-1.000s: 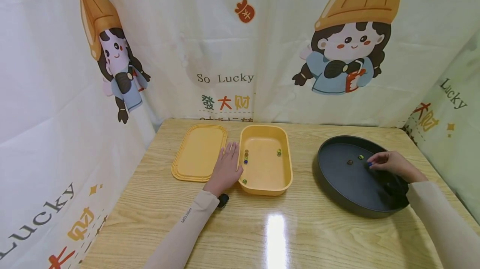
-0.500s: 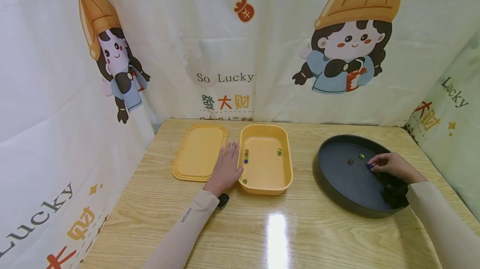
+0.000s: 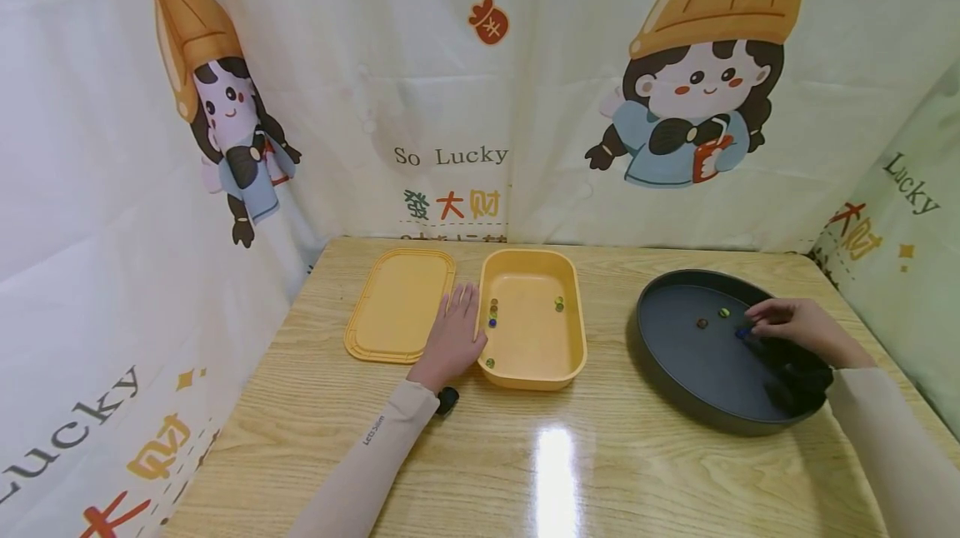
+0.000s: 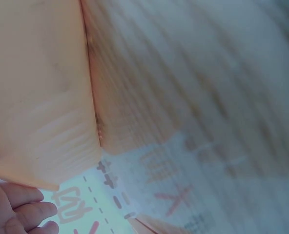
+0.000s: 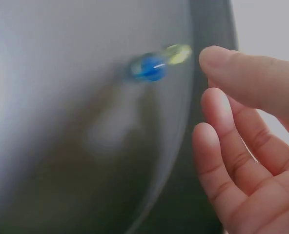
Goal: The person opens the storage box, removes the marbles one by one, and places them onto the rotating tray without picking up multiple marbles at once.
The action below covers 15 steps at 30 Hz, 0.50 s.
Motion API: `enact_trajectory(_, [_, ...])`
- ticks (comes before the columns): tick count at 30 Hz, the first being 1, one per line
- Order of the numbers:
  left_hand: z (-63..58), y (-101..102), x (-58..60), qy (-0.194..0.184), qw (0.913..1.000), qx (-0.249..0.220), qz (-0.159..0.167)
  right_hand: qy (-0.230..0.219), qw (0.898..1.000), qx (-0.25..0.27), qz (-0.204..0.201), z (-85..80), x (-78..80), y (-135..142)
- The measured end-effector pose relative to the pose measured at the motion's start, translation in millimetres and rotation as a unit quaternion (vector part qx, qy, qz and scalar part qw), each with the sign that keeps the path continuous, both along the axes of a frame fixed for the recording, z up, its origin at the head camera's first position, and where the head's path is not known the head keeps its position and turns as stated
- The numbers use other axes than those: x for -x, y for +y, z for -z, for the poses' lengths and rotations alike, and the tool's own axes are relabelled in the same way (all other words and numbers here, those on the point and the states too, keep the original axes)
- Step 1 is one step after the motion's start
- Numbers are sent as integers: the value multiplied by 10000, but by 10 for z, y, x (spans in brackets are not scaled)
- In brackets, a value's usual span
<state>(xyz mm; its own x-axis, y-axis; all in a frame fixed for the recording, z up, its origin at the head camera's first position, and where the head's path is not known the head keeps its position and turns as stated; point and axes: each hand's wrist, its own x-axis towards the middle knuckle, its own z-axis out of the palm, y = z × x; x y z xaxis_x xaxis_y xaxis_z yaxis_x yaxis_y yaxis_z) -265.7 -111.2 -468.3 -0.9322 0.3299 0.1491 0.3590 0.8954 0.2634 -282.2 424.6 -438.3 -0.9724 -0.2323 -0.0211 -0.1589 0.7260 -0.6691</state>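
My left hand (image 3: 447,338) lies with straight fingers against the left rim of the yellow plastic box (image 3: 534,342). Inside that box are several small glass marbles, among them a blue one (image 3: 492,323) near the left wall. Over the right part of a round dark pan (image 3: 690,367), my right hand (image 3: 802,328) hovers with loosely bent fingers. In the right wrist view its thumb and fingers are apart with nothing between them. A blue marble (image 5: 152,68) lies on the pan just beyond the fingertips. Also on the pan are a yellow-green marble (image 3: 723,313) and a brownish marble (image 3: 702,323).
A flat yellow lid (image 3: 401,301) lies on the wooden table (image 3: 480,463) left of the box. The pan has a raised rim. A printed curtain (image 3: 555,105) hangs behind the table and along both sides.
My right hand has let go of the blue marble and drawn slightly up and to the right, leaving it on the pan. My left hand has stayed at the box.
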Motion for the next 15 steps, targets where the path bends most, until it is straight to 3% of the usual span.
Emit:
enact_trajectory(7, [0, -3, -1, 3, 10000, 24, 15, 322, 9991, 189, 178, -270, -86, -147])
enact_trajectory(15, [23, -4, 15, 22, 10000, 34, 12, 747, 9970, 159, -108, -636, -138, -596])
